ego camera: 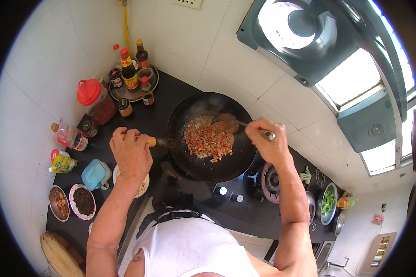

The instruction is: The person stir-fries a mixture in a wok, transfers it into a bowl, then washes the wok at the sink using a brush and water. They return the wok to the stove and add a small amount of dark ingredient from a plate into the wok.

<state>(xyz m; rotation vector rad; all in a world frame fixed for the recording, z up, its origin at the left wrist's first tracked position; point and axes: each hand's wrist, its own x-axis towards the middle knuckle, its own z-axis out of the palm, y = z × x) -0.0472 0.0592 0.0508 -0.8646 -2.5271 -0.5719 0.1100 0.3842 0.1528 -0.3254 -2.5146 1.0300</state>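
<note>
A black wok (242, 152) sits on the gas hob (201, 197) before me, a little steam rising from it. My left hand (131, 150) is closed around its wooden handle (152, 141), to the left of the pan. In the wok lies a heap of chopped food (208, 142) with red and pale bits. My right hand (268, 136) grips the metal-ended handle of a spatula (227, 123), whose brownish blade rests at the heap's upper right edge. Below my left wrist a bowl with pale contents (144, 185) is partly hidden.
Sauce bottles (128, 71) stand on a round metal tray (155, 81) at the back left. A red-lidded jar (102, 107), a blue container (95, 175) and a bowl of dark food (83, 201) line the left. Right of the bare burner (271, 181) is a bowl of greens (328, 200).
</note>
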